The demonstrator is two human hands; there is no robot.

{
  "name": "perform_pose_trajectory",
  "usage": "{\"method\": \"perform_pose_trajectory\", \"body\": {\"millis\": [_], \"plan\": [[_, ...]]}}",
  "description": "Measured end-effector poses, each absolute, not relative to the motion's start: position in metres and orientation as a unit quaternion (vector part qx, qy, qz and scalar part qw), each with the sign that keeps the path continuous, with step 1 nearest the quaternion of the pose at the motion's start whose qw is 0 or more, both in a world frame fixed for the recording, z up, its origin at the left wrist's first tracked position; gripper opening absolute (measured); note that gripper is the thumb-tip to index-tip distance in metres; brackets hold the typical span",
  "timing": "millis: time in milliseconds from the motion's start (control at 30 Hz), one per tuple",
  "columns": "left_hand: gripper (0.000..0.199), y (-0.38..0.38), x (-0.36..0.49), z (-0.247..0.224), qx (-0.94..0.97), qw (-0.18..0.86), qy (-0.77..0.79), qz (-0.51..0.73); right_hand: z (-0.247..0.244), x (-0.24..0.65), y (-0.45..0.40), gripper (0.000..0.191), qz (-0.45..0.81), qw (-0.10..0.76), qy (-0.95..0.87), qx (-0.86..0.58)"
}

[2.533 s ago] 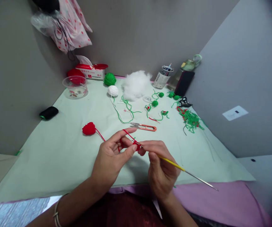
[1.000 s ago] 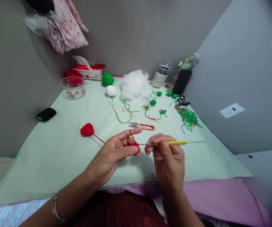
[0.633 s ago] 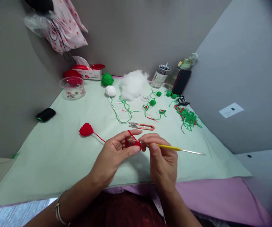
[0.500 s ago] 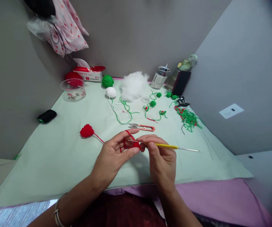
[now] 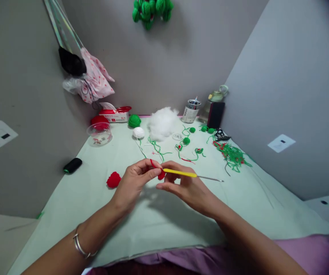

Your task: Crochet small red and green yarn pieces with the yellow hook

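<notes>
My left hand [image 5: 133,181] pinches a small red crochet piece [image 5: 161,175] between thumb and fingers, with red yarn [image 5: 153,163] running over its index finger. A crochet hook [image 5: 180,173] with a yellow handle reaches from the piece toward the right, its bare metal end free. My right hand [image 5: 186,185] is just beside the piece. Its thumb stands apart from the fingers, and the hook's handle crosses in front of them without a visible grip. The hook's working tip is hidden at the left fingertips. A red yarn ball [image 5: 113,180] lies left of my left hand.
Behind my hands are white stuffing [image 5: 163,124], a white yarn ball [image 5: 138,133], a green yarn ball [image 5: 134,121] and green yarn pieces [image 5: 156,147]. Tangled scraps [image 5: 234,157] lie right. A plastic tub [image 5: 99,137], black spool [image 5: 73,165], tin [image 5: 191,112] and phone [image 5: 216,115] stand around the edges.
The view has tilted up, showing green crocheted items on the wall. My right thumb has come away from the hook's handle, and the handle now sits closer to my left fingertips.
</notes>
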State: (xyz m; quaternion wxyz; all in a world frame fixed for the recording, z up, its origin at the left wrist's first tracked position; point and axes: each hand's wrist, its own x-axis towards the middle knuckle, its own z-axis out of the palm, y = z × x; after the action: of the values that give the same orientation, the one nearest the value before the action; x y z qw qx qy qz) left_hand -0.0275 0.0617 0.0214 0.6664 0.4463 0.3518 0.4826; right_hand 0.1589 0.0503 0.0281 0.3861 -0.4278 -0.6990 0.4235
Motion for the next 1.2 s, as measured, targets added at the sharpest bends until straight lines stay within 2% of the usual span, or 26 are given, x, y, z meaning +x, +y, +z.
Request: {"method": "perform_pose_trajectory", "body": {"millis": [33, 133, 233, 333, 467, 567, 700, 867, 1067, 1200], "plan": [[0.015, 0.066, -0.029, 0.021, 0.448, 0.671, 0.348, 0.478, 0.029, 0.159, 0.055, 0.005, 0.425, 0.366, -0.706, -0.433], [0.018, 0.077, -0.036, 0.017, 0.448, 0.694, 0.333, 0.454, 0.032, 0.161, 0.067, 0.020, 0.452, 0.350, -0.699, -0.430], [0.023, 0.088, -0.043, 0.014, 0.441, 0.725, 0.306, 0.432, 0.040, 0.164, 0.077, 0.028, 0.486, 0.349, -0.691, -0.406], [0.027, 0.094, -0.046, 0.011, 0.424, 0.750, 0.287, 0.419, 0.044, 0.165, 0.086, 0.034, 0.467, 0.335, -0.701, -0.423], [0.020, 0.097, -0.041, 0.007, 0.396, 0.764, 0.280, 0.426, 0.033, 0.161, 0.096, 0.036, 0.452, 0.316, -0.706, -0.443], [0.018, 0.099, -0.035, 0.003, 0.377, 0.767, 0.282, 0.436, 0.020, 0.158, 0.099, 0.032, 0.504, 0.336, -0.666, -0.436], [0.026, 0.099, -0.035, -0.001, 0.372, 0.772, 0.291, 0.424, 0.009, 0.161, 0.100, 0.026, 0.548, 0.379, -0.596, -0.447], [0.026, 0.093, -0.043, -0.006, 0.395, 0.764, 0.303, 0.410, 0.005, 0.167, 0.099, 0.026, 0.530, 0.403, -0.586, -0.462], [0.023, 0.091, -0.038, -0.009, 0.408, 0.762, 0.306, 0.398, 0.007, 0.164, 0.097, 0.024, 0.443, 0.441, -0.624, -0.469], [0.027, 0.093, -0.034, -0.013, 0.402, 0.755, 0.323, 0.406, 0.006, 0.162, 0.097, 0.026, 0.449, 0.449, -0.627, -0.452]]}}
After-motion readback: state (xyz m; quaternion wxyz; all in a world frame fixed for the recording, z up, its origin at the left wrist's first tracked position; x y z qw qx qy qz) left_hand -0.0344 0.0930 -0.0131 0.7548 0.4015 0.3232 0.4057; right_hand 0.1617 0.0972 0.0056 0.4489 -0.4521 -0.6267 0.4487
